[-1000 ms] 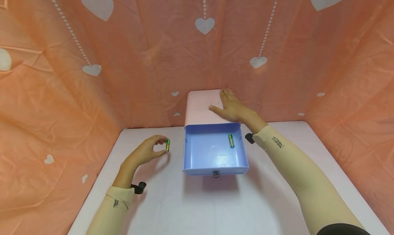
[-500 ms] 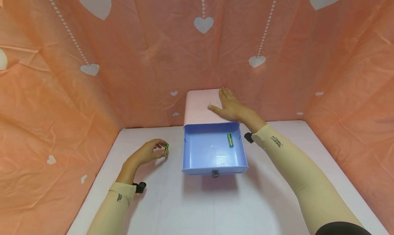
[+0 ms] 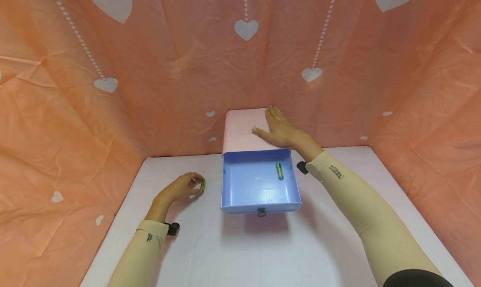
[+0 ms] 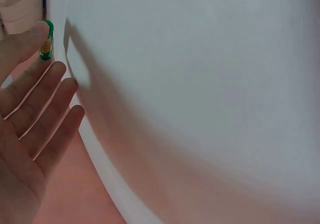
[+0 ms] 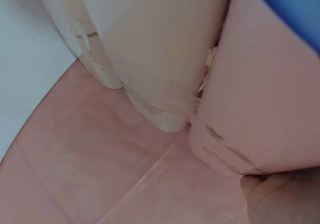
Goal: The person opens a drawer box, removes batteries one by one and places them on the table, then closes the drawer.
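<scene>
Left of the drawer, my left hand (image 3: pixel 182 187) pinches a small green and gold battery (image 3: pixel 203 185) between thumb and forefinger. In the left wrist view the same battery (image 4: pixel 47 41) stands between the thumb and index fingertip of the left hand (image 4: pixel 35 104), the other fingers spread. My right hand (image 3: pixel 281 130) rests flat with spread fingers on the pink top of the box (image 3: pixel 240 130). Its blue drawer (image 3: pixel 248 182) is pulled out, and a second battery (image 3: pixel 279 171) lies inside on the right. The right wrist view shows part of the right hand (image 5: pixel 285 196) against the pink box (image 5: pixel 265 94).
A metal ring pull (image 3: pixel 262 212) hangs on the drawer's front. The box stands at the back of the white table (image 3: pixel 240 253), close to an orange curtain (image 3: pixel 180 69) with white hearts. More curtain hangs at both sides. Pale stacked units (image 5: pixel 150 49) show in the right wrist view.
My left hand has moved down slightly, toward the table's front, with the battery still pinched. The right hand stays on the box. The whole head view has shifted a little.
</scene>
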Tool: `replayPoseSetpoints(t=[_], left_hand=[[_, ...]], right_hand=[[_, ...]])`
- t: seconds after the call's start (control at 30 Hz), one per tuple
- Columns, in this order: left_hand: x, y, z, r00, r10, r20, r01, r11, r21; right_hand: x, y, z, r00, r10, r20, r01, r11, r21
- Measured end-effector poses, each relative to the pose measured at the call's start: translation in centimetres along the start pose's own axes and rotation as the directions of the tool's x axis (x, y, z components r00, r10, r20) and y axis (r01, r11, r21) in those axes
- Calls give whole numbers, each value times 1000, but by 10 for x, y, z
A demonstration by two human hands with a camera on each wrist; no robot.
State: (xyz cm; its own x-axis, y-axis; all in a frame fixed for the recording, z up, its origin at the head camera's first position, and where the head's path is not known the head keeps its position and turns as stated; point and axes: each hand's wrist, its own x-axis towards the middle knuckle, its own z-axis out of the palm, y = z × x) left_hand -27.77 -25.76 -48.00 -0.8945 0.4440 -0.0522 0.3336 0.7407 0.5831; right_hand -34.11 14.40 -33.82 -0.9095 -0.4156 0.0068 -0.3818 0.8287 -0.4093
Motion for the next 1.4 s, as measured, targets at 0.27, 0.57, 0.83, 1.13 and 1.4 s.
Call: replayPoseSetpoints(t=[0.27, 0.57, 0.83, 1.13, 1.4], left_hand=[[2, 1, 6, 999, -39, -1, 39, 999, 29], [2, 3, 10, 997, -74, -7, 75, 994, 79], [2, 5, 10, 995, -101, -1, 101, 992, 75], [0, 7, 9, 995, -95, -6, 96, 993, 64], [0, 5, 8, 999, -41, -4, 41, 997, 65]], right_hand=[[-1, -2, 0, 1000, 5, -1, -5, 1000, 7], [-1, -3, -1, 1000, 16, -7, -16, 1000, 9], [-3, -3, 0, 1000, 16, -15, -16, 1000, 13], [-1, -3, 0, 1000, 9, -17, -9, 1000, 10], [-1, -3, 0, 1000, 11, -13, -10, 1000, 2]])
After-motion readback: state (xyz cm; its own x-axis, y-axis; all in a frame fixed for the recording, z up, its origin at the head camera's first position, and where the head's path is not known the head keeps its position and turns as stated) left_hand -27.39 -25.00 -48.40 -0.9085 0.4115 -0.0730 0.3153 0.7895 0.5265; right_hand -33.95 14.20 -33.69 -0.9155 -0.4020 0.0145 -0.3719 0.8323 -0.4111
